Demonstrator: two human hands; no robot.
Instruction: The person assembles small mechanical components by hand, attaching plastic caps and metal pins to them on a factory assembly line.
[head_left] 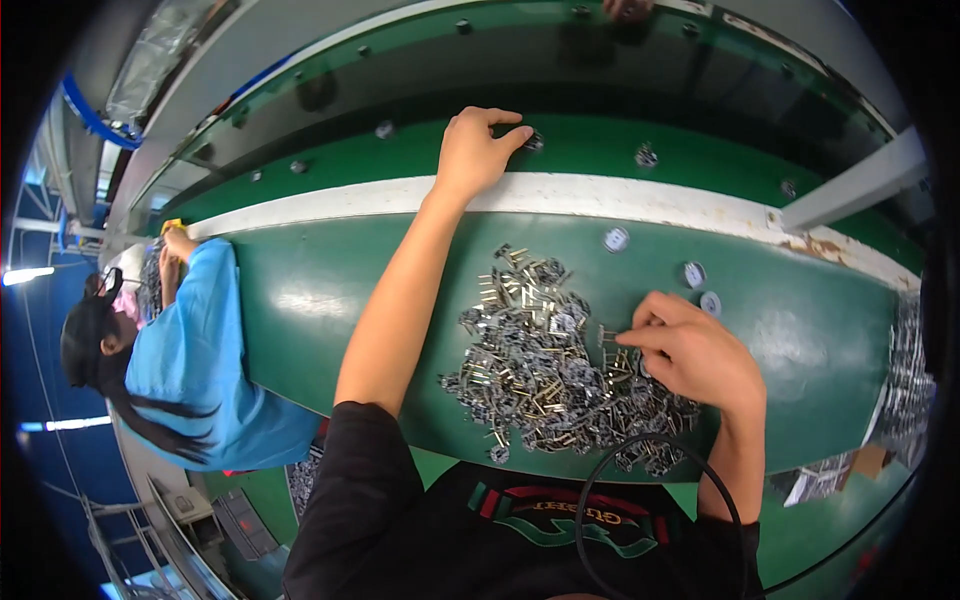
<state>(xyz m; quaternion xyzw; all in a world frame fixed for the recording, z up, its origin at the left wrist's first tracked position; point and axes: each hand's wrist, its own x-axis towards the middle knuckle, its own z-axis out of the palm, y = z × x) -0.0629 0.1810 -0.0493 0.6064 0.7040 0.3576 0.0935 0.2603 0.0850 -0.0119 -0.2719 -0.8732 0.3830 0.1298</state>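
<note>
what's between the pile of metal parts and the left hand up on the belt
In the head view, bare green table and a white strip separate the pile of metal parts from the left hand.

The table is covered in dark green, crossed by a white strip with rust-brown chips at one end. The heap of small metal parts is silver-grey, flecked with brass-yellow pins. Pale grey round discs are seen beside it. A bright blue shirt is worn by the neighbouring person.
</note>
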